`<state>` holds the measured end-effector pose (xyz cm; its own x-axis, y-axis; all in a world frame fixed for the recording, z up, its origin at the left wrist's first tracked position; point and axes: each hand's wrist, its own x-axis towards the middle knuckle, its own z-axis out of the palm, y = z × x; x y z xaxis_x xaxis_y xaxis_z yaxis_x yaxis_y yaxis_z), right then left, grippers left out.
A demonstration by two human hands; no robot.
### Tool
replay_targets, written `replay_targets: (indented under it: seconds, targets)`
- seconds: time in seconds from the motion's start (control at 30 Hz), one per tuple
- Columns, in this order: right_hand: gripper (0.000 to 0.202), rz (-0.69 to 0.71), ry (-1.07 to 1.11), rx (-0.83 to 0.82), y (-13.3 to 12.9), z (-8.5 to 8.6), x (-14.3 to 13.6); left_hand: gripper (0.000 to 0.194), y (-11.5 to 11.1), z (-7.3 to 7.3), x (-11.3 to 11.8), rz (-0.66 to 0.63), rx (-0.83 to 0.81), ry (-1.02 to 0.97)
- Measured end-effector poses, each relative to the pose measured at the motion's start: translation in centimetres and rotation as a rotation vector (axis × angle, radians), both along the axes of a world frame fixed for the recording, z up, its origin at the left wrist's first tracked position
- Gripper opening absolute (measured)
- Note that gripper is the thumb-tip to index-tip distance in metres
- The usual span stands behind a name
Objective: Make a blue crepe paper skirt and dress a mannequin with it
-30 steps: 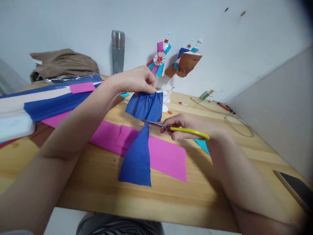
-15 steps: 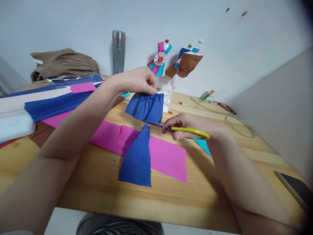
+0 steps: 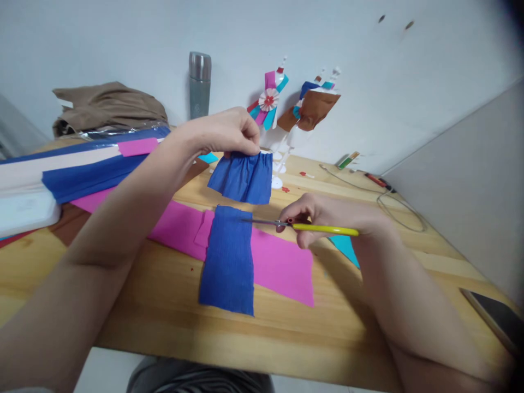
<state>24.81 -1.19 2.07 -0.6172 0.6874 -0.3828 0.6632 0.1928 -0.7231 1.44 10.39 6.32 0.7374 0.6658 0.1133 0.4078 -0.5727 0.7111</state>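
Note:
My left hand [image 3: 241,131] pinches the gathered top edge of a blue crepe paper skirt [image 3: 243,177], which hangs above the table with its pleats fanned out. My right hand [image 3: 305,218] grips yellow-handled scissors [image 3: 323,228], their blades pointing left and looking closed. Under the blade tips lies a separate blue crepe paper strip [image 3: 229,267], flat across a long pink paper strip [image 3: 282,267]. A gap shows between the hanging skirt and the blue strip. My left fingers hide part of the skirt's gathered edge.
Decorated paper figures [image 3: 268,101] and a brown-draped one [image 3: 317,109] stand by the wall, near a steel flask [image 3: 200,84]. Folded blue paper [image 3: 94,174] and a white box [image 3: 28,210] lie left. A cable [image 3: 380,204], a phone-like dark slab [image 3: 493,316] and teal paper [image 3: 344,250] lie right.
The narrow join between the skirt and the lower blue piece has been cut. The lower piece has opened out flat on the pink strip, and the scissors have dropped slightly and shifted right.

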Motion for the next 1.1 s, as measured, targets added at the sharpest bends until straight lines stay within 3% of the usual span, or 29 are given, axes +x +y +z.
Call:
replay_targets:
  seconds: [0.17,0.37,0.47,0.6,0.7,0.8,0.9,1.0,1.1]
  targets:
    - [0.049,0.077,-0.113,-0.002,-0.1,-0.1,0.0,0.011,1.6,-0.5,-1.0,-0.046,-0.115,-0.21]
    - [0.026,0.174,-0.239,0.106,-1.0,-1.2,-2.6,0.012,2.5,-1.1,-1.6,-0.083,-0.316,-0.389]
    - [0.032,0.223,-0.247,0.196,-1.4,-1.5,-3.5,0.01,2.4,-1.1,-1.5,-0.135,-0.288,-0.386]
    - [0.04,0.218,-0.194,0.187,-1.3,-1.3,-2.9,0.01,1.9,-0.8,-1.5,-0.213,-0.207,-0.349]
    - [0.018,0.051,-0.239,0.266,-0.8,-0.7,-1.4,0.011,1.3,-0.4,-1.2,-0.2,-0.155,-0.301]
    - [0.029,-0.363,-0.229,0.469,-0.1,-0.3,-0.2,0.013,0.3,0.0,-0.6,-0.161,-0.109,-0.267]
    - [0.031,-0.742,0.089,0.565,0.3,-0.4,-0.4,0.016,-0.8,0.4,0.1,-0.111,-0.079,-0.215]
    - [0.046,-0.777,0.355,0.458,0.6,-1.1,-1.4,0.019,-1.3,0.5,0.7,-0.07,-0.057,-0.193]
    - [0.056,-0.745,0.398,0.414,0.8,-1.5,-1.7,0.018,-1.2,0.4,0.7,-0.045,-0.05,-0.185]
